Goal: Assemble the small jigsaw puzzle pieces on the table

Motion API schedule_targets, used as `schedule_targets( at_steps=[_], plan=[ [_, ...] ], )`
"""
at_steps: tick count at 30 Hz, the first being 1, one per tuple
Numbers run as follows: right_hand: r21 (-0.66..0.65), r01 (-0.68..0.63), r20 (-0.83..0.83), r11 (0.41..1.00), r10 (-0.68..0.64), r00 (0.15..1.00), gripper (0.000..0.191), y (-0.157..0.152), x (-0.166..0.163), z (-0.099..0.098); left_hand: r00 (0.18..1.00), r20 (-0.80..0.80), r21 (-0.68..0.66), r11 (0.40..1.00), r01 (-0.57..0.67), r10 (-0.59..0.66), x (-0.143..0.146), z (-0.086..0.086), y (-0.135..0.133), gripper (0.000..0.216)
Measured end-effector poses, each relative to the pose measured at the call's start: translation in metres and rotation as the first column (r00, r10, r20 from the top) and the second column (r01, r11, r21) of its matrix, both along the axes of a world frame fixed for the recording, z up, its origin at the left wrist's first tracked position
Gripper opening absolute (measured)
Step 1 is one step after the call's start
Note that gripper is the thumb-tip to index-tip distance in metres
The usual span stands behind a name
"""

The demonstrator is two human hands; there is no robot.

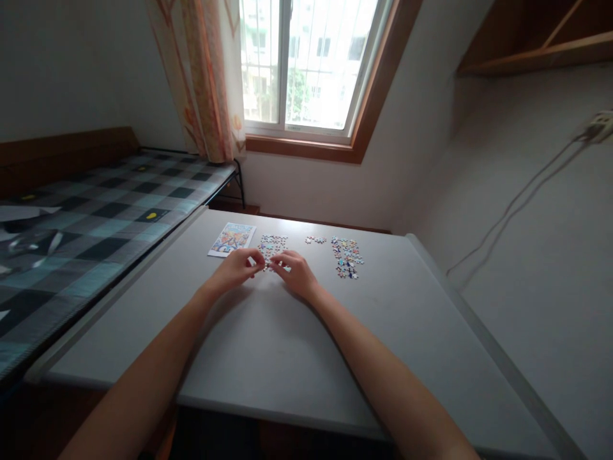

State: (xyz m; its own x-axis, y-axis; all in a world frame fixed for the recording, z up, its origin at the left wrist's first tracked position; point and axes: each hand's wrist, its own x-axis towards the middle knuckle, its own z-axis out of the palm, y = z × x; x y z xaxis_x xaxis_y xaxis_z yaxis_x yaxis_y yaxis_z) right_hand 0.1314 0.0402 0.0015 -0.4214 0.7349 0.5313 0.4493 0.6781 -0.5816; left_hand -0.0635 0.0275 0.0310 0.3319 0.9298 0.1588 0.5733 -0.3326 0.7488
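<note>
My left hand (pixel 242 265) is closed in a pinch, thumb against forefinger, at the near edge of a patch of small jigsaw pieces (pixel 274 241). Facing it, my right hand (pixel 294 271) also has its fingertips pinched together over the near pieces. A narrow gap separates the two sets of fingertips. Whatever lies in either pinch is too small to make out. Both hands partly cover the near rows of that patch. Just beyond my left hand lies a colourful picture sheet (pixel 233 237) with a white border.
More loose jigsaw pieces (pixel 347 255) are spread right of my right hand, with a small row of pieces (pixel 316 240) between the patches. All rest on a grey-white table (pixel 287 358). A bed with a checked cover (pixel 119 211) adjoins its left side; a wall (pixel 527 255) stands right.
</note>
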Motion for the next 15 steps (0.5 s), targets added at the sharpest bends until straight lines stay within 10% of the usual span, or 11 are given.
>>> schedule_targets(
  at_steps=[8, 15],
  plan=[
    [-0.261, 0.097, -0.202, 0.960, -0.152, 0.968, 0.018, 0.028, -0.002, -0.001, 0.994, -0.012, 0.025, 0.994, -0.109, 0.109, -0.001, 0.002, 0.001, 0.033],
    [-0.448, 0.534, -0.007, 0.718, -0.600, 0.800, 0.016, 0.081, 0.016, -0.002, 0.991, -0.053, 0.039, 0.992, -0.119, 0.121, -0.002, 0.002, 0.002, 0.035]
  ],
)
